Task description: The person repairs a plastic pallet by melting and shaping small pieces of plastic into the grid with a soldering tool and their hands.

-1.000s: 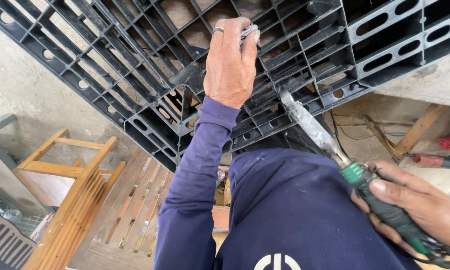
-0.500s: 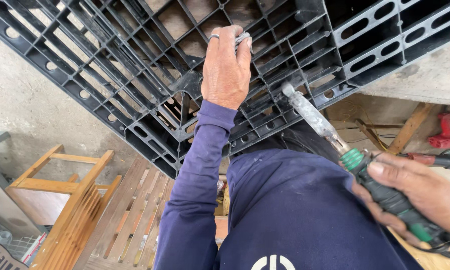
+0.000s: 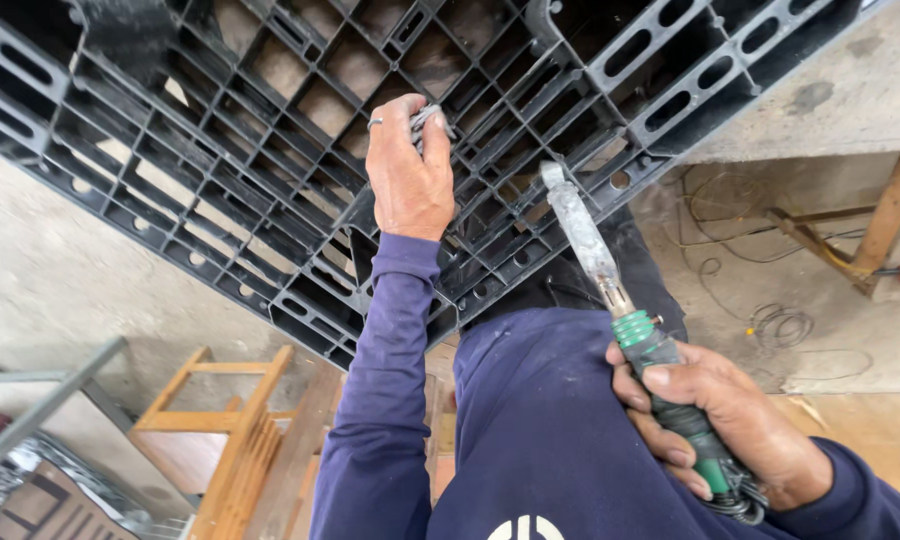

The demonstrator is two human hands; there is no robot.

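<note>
Black plastic pallet [image 3: 270, 150], ribbed grid side toward the camera, tilted across the upper half of the frame. Near its centre, a small grey strip [image 3: 425, 118] pinched against a rib by the left hand [image 3: 407, 170], fingers clenched on it, ring on one finger. To the right of centre, a heating iron [image 3: 595, 250] with a long, crusted grey metal shaft, tip just beside a rib near the pallet's lower edge; contact with the plastic impossible to tell. Green-and-black handle grasped firmly in the right hand [image 3: 715, 420] at lower right.

By judgement, mending work only partway along: strip held in place but not visibly fused, tip not yet at the strip, broken and gapped ribs visible below the left hand near the lower corner. No finished seam to be made out.

Further out: dark blue sleeve and shirt [image 3: 530, 430] filling the lower centre, a wooden frame [image 3: 220, 420] at lower left, loose wires [image 3: 770, 320] on the concrete floor at right.
</note>
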